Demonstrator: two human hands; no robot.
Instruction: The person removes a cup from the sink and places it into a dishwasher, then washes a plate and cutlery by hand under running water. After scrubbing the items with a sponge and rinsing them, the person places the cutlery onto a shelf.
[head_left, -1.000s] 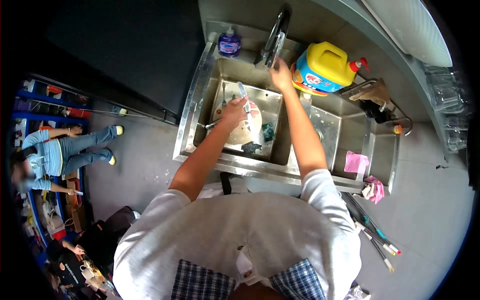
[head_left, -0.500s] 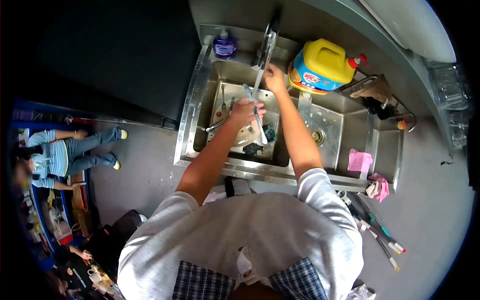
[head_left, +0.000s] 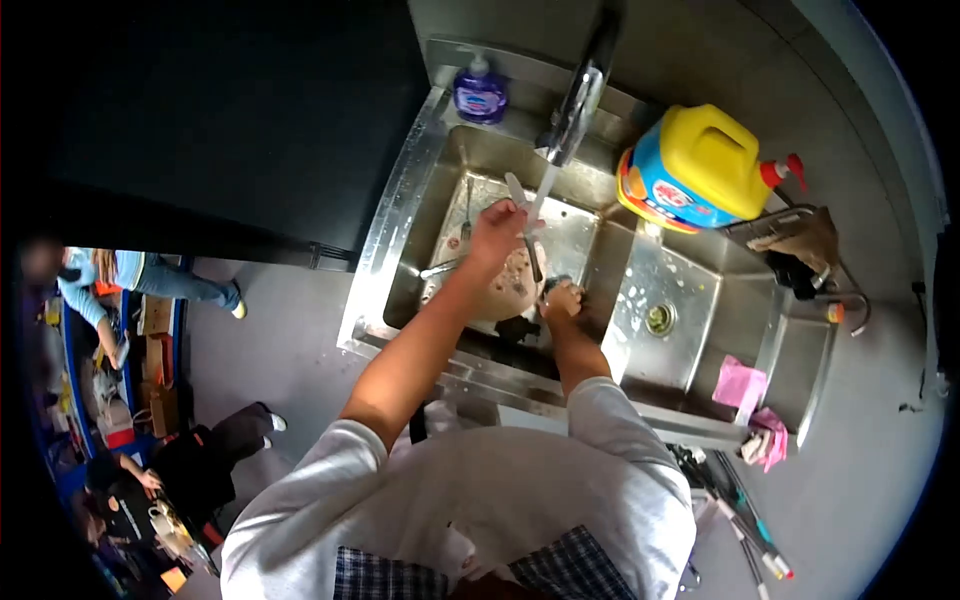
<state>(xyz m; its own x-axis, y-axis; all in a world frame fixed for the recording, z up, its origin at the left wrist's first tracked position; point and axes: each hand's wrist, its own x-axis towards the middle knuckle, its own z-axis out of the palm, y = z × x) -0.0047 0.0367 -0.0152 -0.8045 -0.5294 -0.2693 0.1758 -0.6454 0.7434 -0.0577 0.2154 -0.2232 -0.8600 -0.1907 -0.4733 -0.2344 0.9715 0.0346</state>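
Note:
In the left basin of the steel sink [head_left: 395, 250], my left hand [head_left: 497, 240] is closed around a table knife [head_left: 516, 188], its blade pointing up toward the faucet [head_left: 575, 115]. A stream of water [head_left: 547, 188] falls right beside the blade. Lower in the same basin, my right hand [head_left: 565, 300] has its fingers closed on a dark green scouring pad [head_left: 550, 286], mostly covered by the hand. Between the hands lies a round, pale, food-stained plate [head_left: 508, 292]. A fork [head_left: 467, 215] and another metal utensil [head_left: 438, 269] rest at the left. A black clump [head_left: 517, 329] sits near the front.
A purple soap bottle [head_left: 480, 92] and a big yellow detergent jug [head_left: 710, 165] stand along the back ledge. The right basin has a drain [head_left: 660, 319] and a pink cloth [head_left: 740, 383] on its edge. Two people [head_left: 150, 275] [head_left: 190, 480] are at far left.
My right hand has come down from beside the faucet to the scouring pad in the basin. My left hand still holds the knife near the water. The view has shifted slightly.

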